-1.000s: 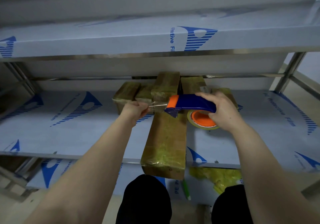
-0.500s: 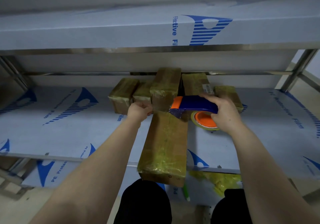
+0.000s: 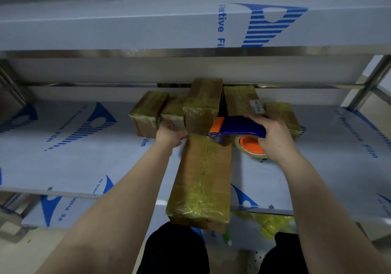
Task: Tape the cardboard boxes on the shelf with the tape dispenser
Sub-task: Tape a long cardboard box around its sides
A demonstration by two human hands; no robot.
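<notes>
The long cardboard box [image 3: 201, 178] lay on the shelf [image 3: 74, 157] with its long axis running near to far, and its near end overhung the shelf's front edge. The right hand [image 3: 275, 138] kept its grip wrapped round the tape dispenser [image 3: 239, 125], whose orange nose sat at the box's far end. A pull would therefore likely run straight toward the near end. The left hand [image 3: 169, 135] sat at the box's far left corner. Its grip was too blurred to tell.
</notes>
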